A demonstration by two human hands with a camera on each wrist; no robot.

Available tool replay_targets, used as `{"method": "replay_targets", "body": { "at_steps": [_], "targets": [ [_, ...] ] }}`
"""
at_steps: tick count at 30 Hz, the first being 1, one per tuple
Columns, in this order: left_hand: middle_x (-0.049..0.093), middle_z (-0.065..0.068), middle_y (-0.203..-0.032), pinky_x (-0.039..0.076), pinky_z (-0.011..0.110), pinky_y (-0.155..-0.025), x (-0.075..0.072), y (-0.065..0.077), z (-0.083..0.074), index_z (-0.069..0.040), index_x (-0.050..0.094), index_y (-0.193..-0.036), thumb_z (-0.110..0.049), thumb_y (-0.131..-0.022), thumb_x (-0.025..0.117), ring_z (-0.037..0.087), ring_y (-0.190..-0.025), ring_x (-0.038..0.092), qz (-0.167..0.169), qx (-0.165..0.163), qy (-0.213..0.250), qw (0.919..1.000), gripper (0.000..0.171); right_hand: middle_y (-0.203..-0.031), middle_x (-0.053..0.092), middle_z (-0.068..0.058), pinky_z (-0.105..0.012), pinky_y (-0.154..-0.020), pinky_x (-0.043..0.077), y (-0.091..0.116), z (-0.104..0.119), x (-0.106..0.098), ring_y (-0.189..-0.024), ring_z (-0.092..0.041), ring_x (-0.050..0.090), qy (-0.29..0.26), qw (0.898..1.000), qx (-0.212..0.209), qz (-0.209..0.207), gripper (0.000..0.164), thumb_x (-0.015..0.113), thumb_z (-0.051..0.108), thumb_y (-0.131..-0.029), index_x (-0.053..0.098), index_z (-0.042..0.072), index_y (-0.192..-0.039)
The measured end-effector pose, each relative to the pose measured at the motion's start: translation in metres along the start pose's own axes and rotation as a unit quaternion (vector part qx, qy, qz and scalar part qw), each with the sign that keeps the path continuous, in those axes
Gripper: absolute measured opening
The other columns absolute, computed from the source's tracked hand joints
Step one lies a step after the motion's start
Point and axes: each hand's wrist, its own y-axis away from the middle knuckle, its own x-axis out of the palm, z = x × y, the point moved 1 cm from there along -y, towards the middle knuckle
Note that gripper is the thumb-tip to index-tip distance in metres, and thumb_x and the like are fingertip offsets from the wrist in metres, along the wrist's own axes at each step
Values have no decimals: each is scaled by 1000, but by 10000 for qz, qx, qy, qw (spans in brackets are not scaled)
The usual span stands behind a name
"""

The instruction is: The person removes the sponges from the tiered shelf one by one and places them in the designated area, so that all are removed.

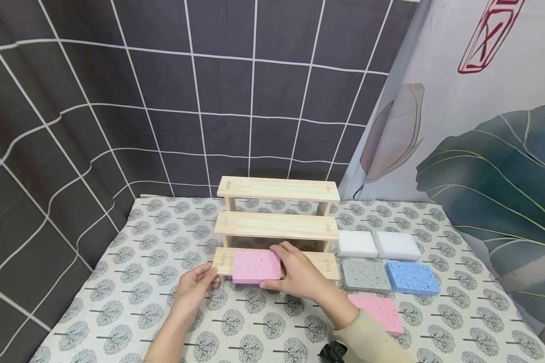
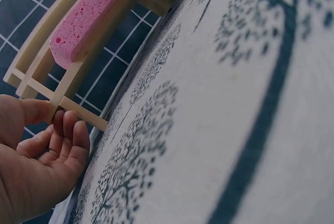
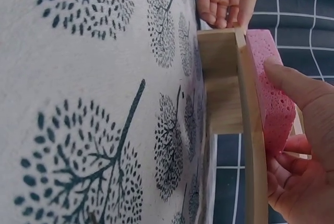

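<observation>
A three-tier wooden step shelf (image 1: 277, 225) of pale wood stands on the patterned cloth. On the left part of its lowest board lies a pink sponge (image 1: 256, 266), speckled with small holes. My right hand (image 1: 297, 271) grips this sponge at its right end, thumb on the near side and fingers behind. The left hand (image 1: 196, 283) pinches the left end of the lowest board, thumb above and fingers curled beneath, as the left wrist view shows. In the right wrist view the sponge (image 3: 271, 93) sits flat along the board.
Right of the shelf lie two white sponges (image 1: 356, 244), a grey sponge (image 1: 365, 276), a blue sponge (image 1: 412, 278) and another pink sponge (image 1: 378, 311), partly behind the right sleeve (image 1: 368, 337). A small black object (image 1: 333, 351) is at the front edge. Dark gridded curtain (image 1: 222, 85) hangs behind.
</observation>
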Motion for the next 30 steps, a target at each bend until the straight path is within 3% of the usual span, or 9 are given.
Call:
{"method": "replay_targets", "body": {
  "at_steps": [16, 22, 30],
  "targets": [
    [69, 16, -103, 59, 20, -79, 0, 0, 1, 14, 54, -132, -7, -101, 57, 17, -89, 65, 19, -69, -68, 10000, 37, -124, 62, -5, -42, -98, 54, 9, -2, -6, -112, -19, 58, -23, 9995, -113, -308, 82, 89, 47, -71, 61, 0, -132],
    [69, 16, -104, 59, 20, -79, -1, 0, 1, 14, 53, -133, -6, -101, 57, 17, -89, 66, 23, -70, -41, 10000, 38, -121, 61, 0, -37, -91, 56, 19, -3, -16, -104, -14, 58, -133, 9991, -87, -385, 79, 91, 45, -70, 62, 3, -131],
    [69, 16, -106, 59, 19, -80, -1, 1, 0, 14, 53, -133, -8, -102, 57, 17, -90, 66, 15, -92, -98, 9999, 38, -121, 60, 4, -38, -95, 56, 34, -9, -27, -107, -12, 58, -183, 9991, -4, -375, 78, 91, 39, -70, 60, 4, -133]
  ]
}}
